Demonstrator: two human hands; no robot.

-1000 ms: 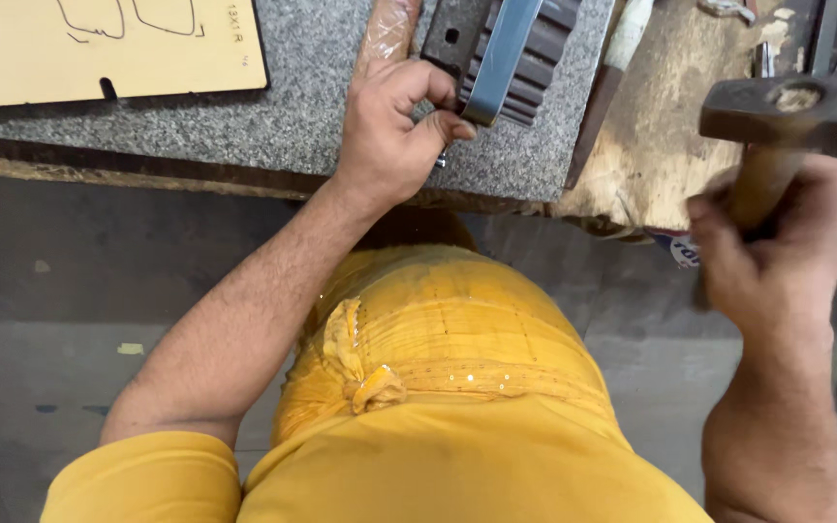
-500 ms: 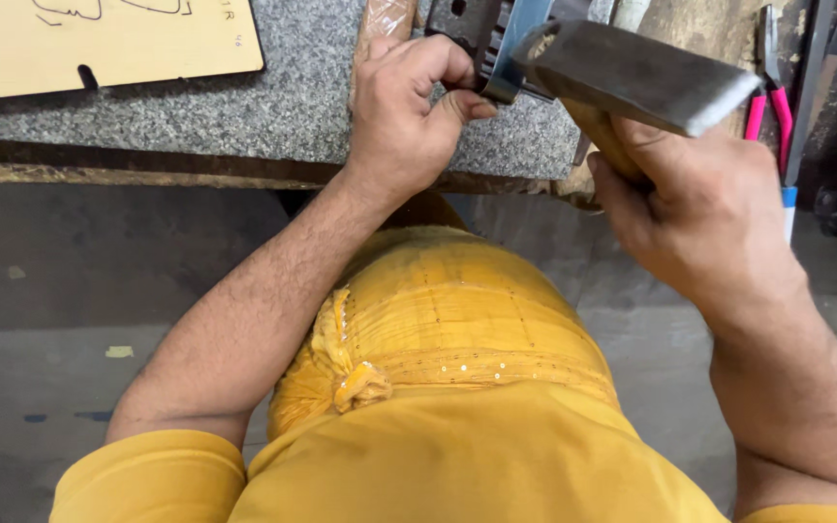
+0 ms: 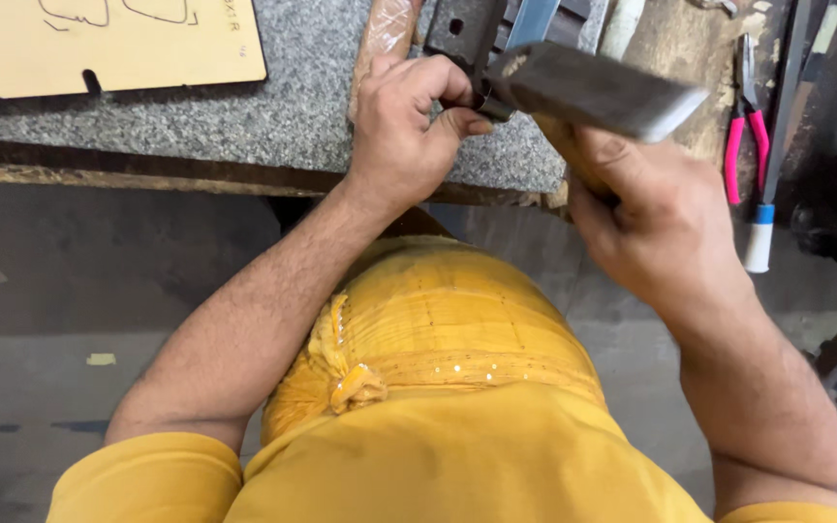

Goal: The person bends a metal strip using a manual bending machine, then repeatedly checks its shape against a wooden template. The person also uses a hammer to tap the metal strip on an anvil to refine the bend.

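**Hammer head down on a small metal piece at the slab edge**

Bottom of frame, nearest: yellow shirt (image 3: 438, 455) fills the lower centre, gathered and knotted at the waist. Both forearms rise from the lower corners toward the upper centre.

Right hand (image 3: 666, 228), centre right: fingers wrapped tight round the handle of a hammer (image 3: 593, 92), handle mostly hidden in the fist. The grey steel head runs up and left from the hand, its face at the left hand's fingertips.

Left hand (image 3: 404, 136), upper centre: fingers curled, thumb and forefinger pinching a small dark metal piece (image 3: 484, 100) just at the near edge of the granite slab (image 3: 283, 107). Hammer face touches or nearly touches this piece; cannot tell which.

Above the pinch, a dark metal block (image 3: 457, 27) with a hole stands on the slab, partly cut off by the top edge.

Upper left, farther back: a tan board template (image 3: 99, 44) with outlines drawn on it lies flat on the slab.

Upper right: pink-handled pliers (image 3: 740, 126) lie on a worn wooden surface (image 3: 690, 48), beside a long tool with a blue-and-white handle (image 3: 759, 228).
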